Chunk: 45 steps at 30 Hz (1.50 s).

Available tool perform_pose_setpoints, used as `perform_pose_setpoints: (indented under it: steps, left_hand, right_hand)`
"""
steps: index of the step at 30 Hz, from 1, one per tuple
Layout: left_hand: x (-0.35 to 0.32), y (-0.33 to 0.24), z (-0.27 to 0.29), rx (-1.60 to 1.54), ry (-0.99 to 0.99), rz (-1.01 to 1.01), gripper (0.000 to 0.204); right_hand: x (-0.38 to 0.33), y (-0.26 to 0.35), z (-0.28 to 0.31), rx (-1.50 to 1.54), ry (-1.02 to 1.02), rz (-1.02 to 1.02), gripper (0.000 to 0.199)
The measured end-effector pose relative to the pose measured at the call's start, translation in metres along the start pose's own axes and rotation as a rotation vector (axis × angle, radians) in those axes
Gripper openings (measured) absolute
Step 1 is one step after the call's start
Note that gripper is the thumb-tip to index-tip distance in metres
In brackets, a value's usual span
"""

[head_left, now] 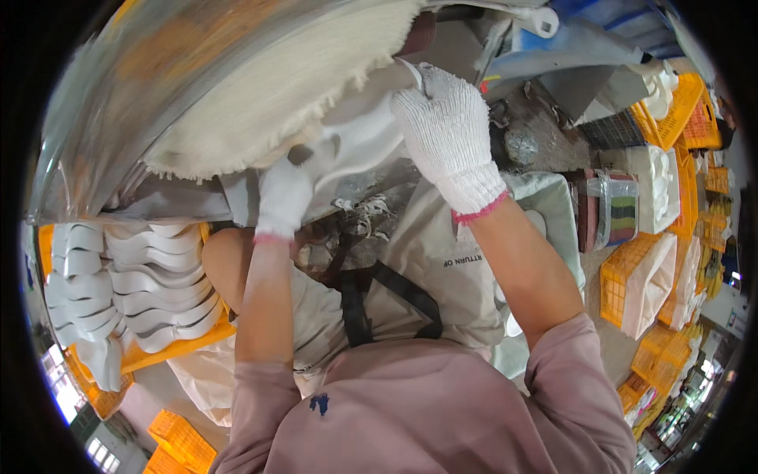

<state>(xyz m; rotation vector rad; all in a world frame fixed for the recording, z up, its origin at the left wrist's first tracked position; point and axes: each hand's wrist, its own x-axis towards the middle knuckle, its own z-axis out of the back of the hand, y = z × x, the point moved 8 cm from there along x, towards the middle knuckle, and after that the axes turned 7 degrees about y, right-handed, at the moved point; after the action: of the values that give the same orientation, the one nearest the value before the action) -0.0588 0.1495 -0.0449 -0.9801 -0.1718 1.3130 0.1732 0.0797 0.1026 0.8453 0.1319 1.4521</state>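
Note:
A smooth white curved piece [365, 133] spans the gap between my hands, pressed up to or very near the frayed edge of a large cream cloth buffing wheel [292, 87]. My right hand [446, 118], in a white knitted glove with a pink cuff, is closed round the piece's right end. At its left end my left hand [286, 193], gloved the same way, grips the piece; motion smears its fingers. A dark round hole [300, 154] shows close to that hand. The wheel hides part of the piece's far side.
To the left, wavy white pieces [166, 276] are stacked in an orange crate [170, 347]. A blue machine part [553, 51] stands at the upper right. Farther right are a plastic-wrapped stack of coloured pads [616, 209] and more orange crates [620, 276]. A cloth apron [426, 268] covers my lap.

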Motion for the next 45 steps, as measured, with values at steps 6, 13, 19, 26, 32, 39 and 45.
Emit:
perform_pose_setpoints:
  steps: [6,13,19,26,32,39,45]
  left_hand:
    - [-0.055,-0.029,-0.036,-0.426,0.329,-0.178,0.043]
    - [-0.024,-0.094,-0.100,-1.361,0.013,-0.094,0.031]
    - [0.016,-0.135,-0.075,0.080,-0.347,-0.318,0.034]
    - [0.043,-0.019,-0.027,-0.319,0.057,-0.048,0.086]
    - [-0.028,-0.038,-0.020,-0.462,0.242,-0.329,0.051]
    - [-0.022,-0.101,-0.104,-1.349,0.041,-0.441,0.041]
    - [0.006,-0.113,-0.106,-1.219,-0.236,-0.167,0.033]
  right_hand:
    - [0.014,-0.018,-0.045,0.104,0.256,-0.219,0.037]
    - [-0.065,0.029,0.038,0.121,0.341,-0.443,0.074]
    - [-0.049,0.007,0.047,0.078,-0.053,-0.366,0.063]
    - [-0.004,-0.032,0.003,0.090,0.065,-0.379,0.056]
    - [0.030,-0.035,-0.051,-0.483,0.167,0.135,0.019]
    - [-0.047,0.002,0.020,0.039,0.341,-0.319,0.053]
    - [-0.079,0.022,0.059,0.039,0.262,-0.360,0.072]
